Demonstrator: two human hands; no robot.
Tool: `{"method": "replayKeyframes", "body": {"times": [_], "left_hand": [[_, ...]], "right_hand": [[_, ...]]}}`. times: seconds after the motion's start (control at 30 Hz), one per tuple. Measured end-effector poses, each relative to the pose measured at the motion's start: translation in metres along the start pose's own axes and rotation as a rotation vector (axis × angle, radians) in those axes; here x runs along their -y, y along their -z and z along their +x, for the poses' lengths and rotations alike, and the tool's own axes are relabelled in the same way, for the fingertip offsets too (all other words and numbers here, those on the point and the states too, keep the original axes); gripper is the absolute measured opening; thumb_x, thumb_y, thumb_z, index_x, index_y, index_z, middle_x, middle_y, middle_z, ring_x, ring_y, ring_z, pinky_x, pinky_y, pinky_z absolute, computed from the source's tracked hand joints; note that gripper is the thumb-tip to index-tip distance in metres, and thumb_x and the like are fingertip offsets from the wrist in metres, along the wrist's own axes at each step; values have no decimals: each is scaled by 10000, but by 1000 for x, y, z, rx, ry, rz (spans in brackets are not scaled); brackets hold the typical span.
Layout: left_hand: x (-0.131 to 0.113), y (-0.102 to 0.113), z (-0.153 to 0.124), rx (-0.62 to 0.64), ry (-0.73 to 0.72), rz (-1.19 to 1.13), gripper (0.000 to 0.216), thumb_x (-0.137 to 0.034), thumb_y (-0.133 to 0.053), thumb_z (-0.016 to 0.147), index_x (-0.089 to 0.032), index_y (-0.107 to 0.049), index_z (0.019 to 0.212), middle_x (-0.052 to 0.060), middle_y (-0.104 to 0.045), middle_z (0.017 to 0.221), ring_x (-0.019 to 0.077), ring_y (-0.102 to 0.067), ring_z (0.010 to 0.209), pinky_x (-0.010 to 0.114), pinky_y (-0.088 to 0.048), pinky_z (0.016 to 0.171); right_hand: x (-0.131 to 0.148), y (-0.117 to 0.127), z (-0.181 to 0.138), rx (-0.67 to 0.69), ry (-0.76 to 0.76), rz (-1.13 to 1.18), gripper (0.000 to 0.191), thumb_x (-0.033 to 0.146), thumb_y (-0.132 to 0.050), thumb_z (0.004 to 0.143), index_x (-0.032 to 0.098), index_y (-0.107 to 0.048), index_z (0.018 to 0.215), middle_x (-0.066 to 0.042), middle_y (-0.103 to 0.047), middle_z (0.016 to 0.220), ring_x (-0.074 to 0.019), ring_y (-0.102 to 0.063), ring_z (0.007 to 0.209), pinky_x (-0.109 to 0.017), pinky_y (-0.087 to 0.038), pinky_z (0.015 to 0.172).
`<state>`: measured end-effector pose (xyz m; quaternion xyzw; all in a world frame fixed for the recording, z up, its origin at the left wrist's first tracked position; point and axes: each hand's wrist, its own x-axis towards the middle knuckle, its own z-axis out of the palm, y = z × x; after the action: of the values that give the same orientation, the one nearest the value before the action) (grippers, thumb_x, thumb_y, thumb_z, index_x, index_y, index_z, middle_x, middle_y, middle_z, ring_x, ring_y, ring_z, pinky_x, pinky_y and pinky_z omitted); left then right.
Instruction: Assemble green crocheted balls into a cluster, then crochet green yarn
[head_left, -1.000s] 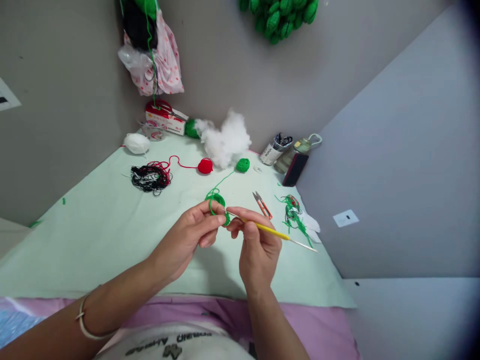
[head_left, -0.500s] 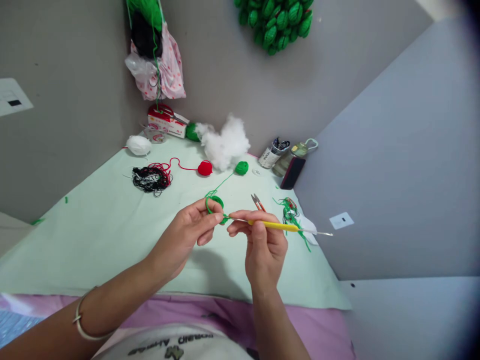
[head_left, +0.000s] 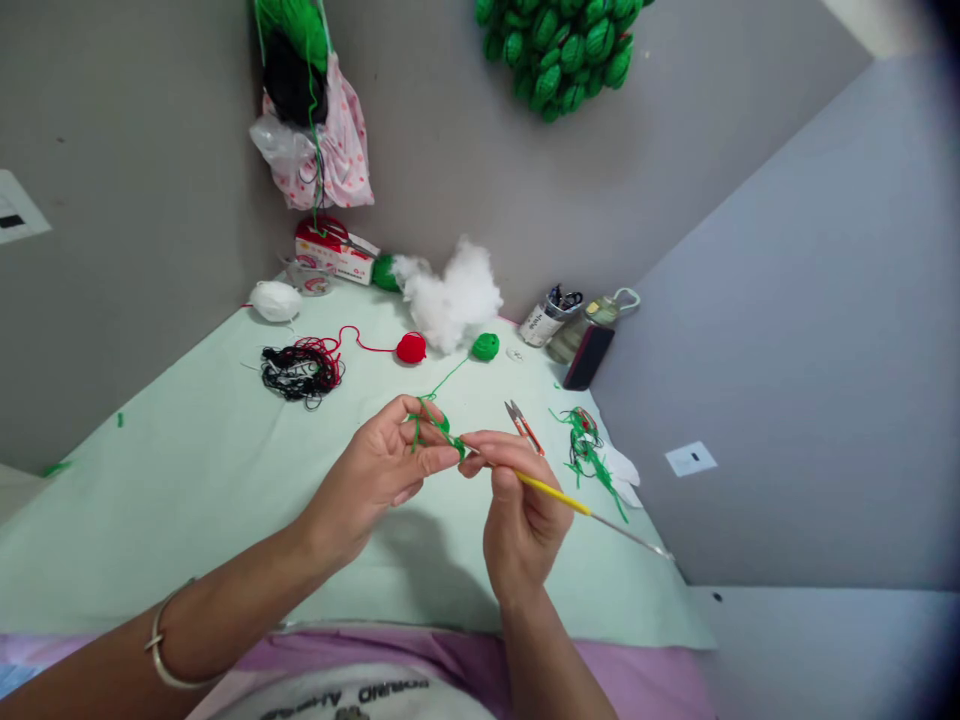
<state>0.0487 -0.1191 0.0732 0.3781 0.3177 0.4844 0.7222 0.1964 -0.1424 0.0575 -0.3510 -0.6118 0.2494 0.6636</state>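
Observation:
My left hand (head_left: pixel 382 470) pinches a small green crocheted piece (head_left: pixel 441 428) over the pale green table (head_left: pixel 187 480). Green yarn runs from that piece back to a small green yarn ball (head_left: pixel 485 346). My right hand (head_left: pixel 517 505) is closed on a yellow-handled crochet hook (head_left: pixel 559 497), whose tip sits in the green piece while its metal end points down to the right. The fingertips of both hands meet at the work.
Snips (head_left: pixel 523 424) and a tangle of green yarn scraps (head_left: pixel 589 447) lie right of my hands. Farther back are a red yarn ball (head_left: pixel 410 347), black and red thread (head_left: pixel 300 368), white stuffing (head_left: pixel 457 292), a white ball (head_left: pixel 275 300), a box (head_left: pixel 334 250), a tin (head_left: pixel 547 318) and a bottle (head_left: pixel 585 320).
The hook's free end has swung from level to pointing down and right. The green piece has turned between my left fingers. The view has shifted slightly.

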Motion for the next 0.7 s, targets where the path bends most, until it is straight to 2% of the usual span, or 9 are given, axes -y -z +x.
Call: {"method": "replayKeyframes", "body": {"times": [0.07,0.17,0.27,0.43,0.57,0.7], "left_hand": [[-6,4,9,19,29,4,416,-273,-844,729,-204,-577,1041,-55,-584,758,31,-338,494,193,-189,421],[-14,13,23,45,62,52,602,-290,-834,752,-240,-554,1283,-66,-577,751,35,-345,487,204,-199,430],[-19,22,41,65,77,85,737,-292,-814,781,-262,-468,1431,-60,-593,750,47,-387,505,213,-215,449],[-21,37,68,34,83,42,746,-300,-809,780,-236,-458,1435,-26,-597,829,87,-520,648,211,-268,489],[-17,49,85,-15,140,56,686,-299,-794,795,-230,-487,1404,-23,-559,864,77,-479,644,198,-291,494],[-11,57,101,-10,192,103,680,-326,-776,815,-230,-476,1417,-16,-549,879,72,-446,625,194,-289,476]], "right_hand": [[-7,-2,9,14,-125,131,176,280,-565,992,270,-739,977,-49,-755,973,-147,-647,704,-321,-538,647],[-19,-6,23,55,-309,251,180,333,-583,984,241,-732,942,-42,-749,946,-112,-610,618,-307,-536,645],[-35,-12,36,66,-383,271,171,323,-611,966,215,-737,927,-48,-729,948,-103,-604,616,-293,-530,641],[-63,-24,48,9,-454,272,158,303,-621,959,219,-754,943,-49,-723,939,-118,-626,702,-274,-519,661],[-84,-28,49,-66,-536,264,153,319,-657,938,205,-759,938,-60,-736,937,-131,-638,736,-279,-516,675],[-98,-27,52,-112,-626,309,134,320,-676,930,219,-765,935,-46,-748,931,-112,-626,711,-263,-507,674]]}}
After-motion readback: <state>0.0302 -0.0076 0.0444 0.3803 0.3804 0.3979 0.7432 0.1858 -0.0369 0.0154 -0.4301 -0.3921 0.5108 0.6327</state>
